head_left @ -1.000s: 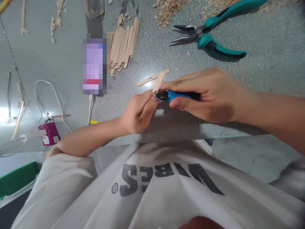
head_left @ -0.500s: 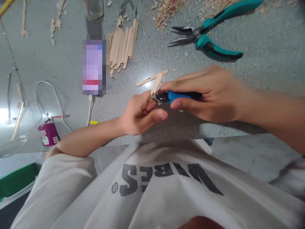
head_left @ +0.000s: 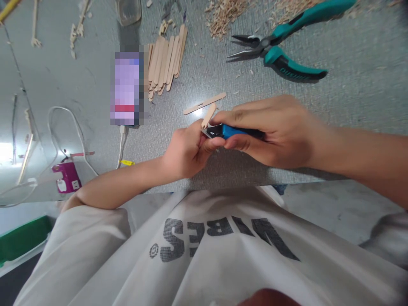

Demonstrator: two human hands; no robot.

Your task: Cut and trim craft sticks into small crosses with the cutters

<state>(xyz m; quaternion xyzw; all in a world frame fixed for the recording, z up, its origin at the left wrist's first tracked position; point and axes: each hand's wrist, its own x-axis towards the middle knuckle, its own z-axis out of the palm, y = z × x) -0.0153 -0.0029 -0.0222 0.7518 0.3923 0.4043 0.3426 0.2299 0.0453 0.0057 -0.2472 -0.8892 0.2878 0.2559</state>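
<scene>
My left hand (head_left: pixel 188 151) is closed on a short wooden stick (head_left: pixel 209 115), whose rounded end points up and away from me. My right hand (head_left: pixel 274 131) grips a blue and black cutter (head_left: pixel 234 131). The cutter's metal tip meets the stick beside my left fingers, and my left thumb lies against the tool's front. Just beyond, another wooden stick (head_left: pixel 205 103) with a small slot in its middle lies on the table. The lower part of the held stick is hidden in my left hand.
A pile of wooden sticks (head_left: pixel 164 61) lies beside a blurred phone (head_left: pixel 126 89) on a white cable. Teal pliers (head_left: pixel 270 46) lie open at the back right, near wood shavings (head_left: pixel 225 17). A purple object (head_left: pixel 66 177) is at left.
My left thumb has closed in against the front of the cutter. The cutter has shifted slightly left, and less of the held stick shows.
</scene>
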